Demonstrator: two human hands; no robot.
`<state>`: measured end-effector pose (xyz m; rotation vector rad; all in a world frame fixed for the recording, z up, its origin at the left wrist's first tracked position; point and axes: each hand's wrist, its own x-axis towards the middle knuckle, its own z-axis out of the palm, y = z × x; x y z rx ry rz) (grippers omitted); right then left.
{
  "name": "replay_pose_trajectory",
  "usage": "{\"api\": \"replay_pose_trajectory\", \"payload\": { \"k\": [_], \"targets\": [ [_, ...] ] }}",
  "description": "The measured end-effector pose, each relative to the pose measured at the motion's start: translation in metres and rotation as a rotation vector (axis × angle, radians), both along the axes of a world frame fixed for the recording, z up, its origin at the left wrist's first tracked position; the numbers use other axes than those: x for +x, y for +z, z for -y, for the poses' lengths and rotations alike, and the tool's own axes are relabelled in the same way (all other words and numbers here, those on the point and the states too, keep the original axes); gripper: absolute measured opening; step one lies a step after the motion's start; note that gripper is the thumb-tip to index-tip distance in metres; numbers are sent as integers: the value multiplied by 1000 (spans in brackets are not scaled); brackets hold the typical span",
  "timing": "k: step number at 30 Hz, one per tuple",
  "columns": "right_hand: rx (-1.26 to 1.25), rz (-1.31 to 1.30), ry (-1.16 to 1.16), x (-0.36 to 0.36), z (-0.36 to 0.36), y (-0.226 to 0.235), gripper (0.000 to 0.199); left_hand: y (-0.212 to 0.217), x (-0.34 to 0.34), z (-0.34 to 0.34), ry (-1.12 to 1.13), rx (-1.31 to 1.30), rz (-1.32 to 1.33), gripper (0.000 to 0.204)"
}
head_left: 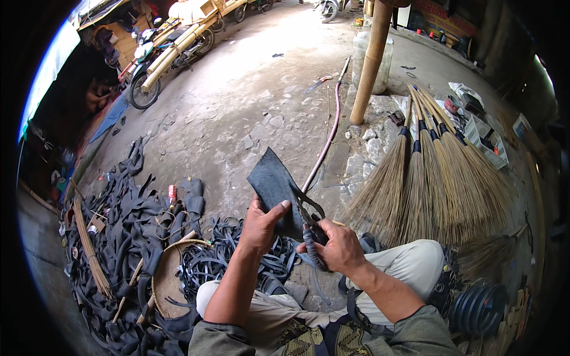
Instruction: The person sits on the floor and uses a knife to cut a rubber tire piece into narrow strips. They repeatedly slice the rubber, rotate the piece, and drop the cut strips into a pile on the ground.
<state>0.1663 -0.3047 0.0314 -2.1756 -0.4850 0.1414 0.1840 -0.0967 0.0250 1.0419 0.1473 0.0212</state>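
Note:
My left hand (260,224) grips a piece of black rubber sheet (272,178) by its lower left edge, thumb on top. The sheet stands tilted up in front of my knees. At its right edge, my right hand (339,248) is closed around scissors with a dark wrapped handle (311,244). A narrow curved black strip (312,204) shows along that edge; the blades are mostly hidden by the sheet and strip. Below my hands lies a tangled heap of thin black rubber strips (228,252).
Left of me is a pile of black rubber scraps (127,237), with a stick bundle (89,252) and round woven tray (169,276). Grass brooms (433,184) lean at the right near a bamboo post (373,62). A pink hose (333,118) and motorbike (142,86) are beyond.

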Motion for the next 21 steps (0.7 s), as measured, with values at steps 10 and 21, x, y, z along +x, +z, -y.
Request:
{"api": "replay_pose_trajectory", "payload": {
  "k": [10, 21],
  "targets": [
    [42, 230, -51, 6, -7, -3, 69, -1, -5, 1, -108, 84, -30, 47],
    [78, 70, -12, 3, -5, -5, 70, 8, -2, -3, -15, -8, -5, 39]
  ]
}}
